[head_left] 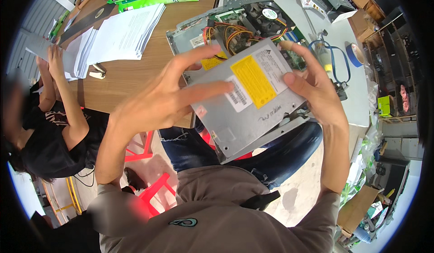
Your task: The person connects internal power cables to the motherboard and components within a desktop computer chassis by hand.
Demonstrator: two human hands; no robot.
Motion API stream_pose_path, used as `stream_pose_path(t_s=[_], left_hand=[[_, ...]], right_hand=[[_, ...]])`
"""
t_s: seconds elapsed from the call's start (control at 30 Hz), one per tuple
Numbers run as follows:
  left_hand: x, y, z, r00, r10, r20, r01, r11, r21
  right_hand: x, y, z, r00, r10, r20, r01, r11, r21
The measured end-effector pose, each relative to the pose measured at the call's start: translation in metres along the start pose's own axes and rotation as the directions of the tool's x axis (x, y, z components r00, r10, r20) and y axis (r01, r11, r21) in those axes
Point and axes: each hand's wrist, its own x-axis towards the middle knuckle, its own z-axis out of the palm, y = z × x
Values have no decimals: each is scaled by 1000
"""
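Observation:
A silver optical drive (pixel 218 119) with a yellow label and white stickers is tilted over the near edge of an opened computer case (pixel 181 43). My right hand (pixel 316 88) grips its right side, thumb on the top face and fingers around the far corner. Spread over its left part is my left hand (pixel 167 90), slightly blurred. One digit rests on or just over the label area, and another reaches toward the far edge. Inside the case, behind the drive, coloured cables (pixel 235 36) and a round black fan (pixel 270 14) show. The drive hides the case's near part.
Left on the wooden table lie paper stacks (pixel 124 34), a stapler-like white tool (pixel 97 72) and green packs (pixel 153 0). Right are a blue cable (pixel 337 72), a blue tape roll (pixel 355 55) and metal parts (pixel 332 0). A person (pixel 54 131) handles papers at left.

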Motion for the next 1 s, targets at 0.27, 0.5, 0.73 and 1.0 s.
stream_pose_path(t_s=[0.27,0.5,0.73,1.0], left_hand=[[-2,15,2,987,-138,77,104,933,345],[5,26,-3,979,-171,111,123,929,350],[8,42,-2,984,-152,97,133,975,176],[30,50,20,966,-246,78,248,969,-12]], right_hand=[[-3,4,4,999,-52,-5,51,985,-167],[-17,6,-2,996,-24,91,46,969,-245],[-14,4,-11,990,22,136,24,945,-325],[-24,7,-13,993,61,100,-26,947,-320]])
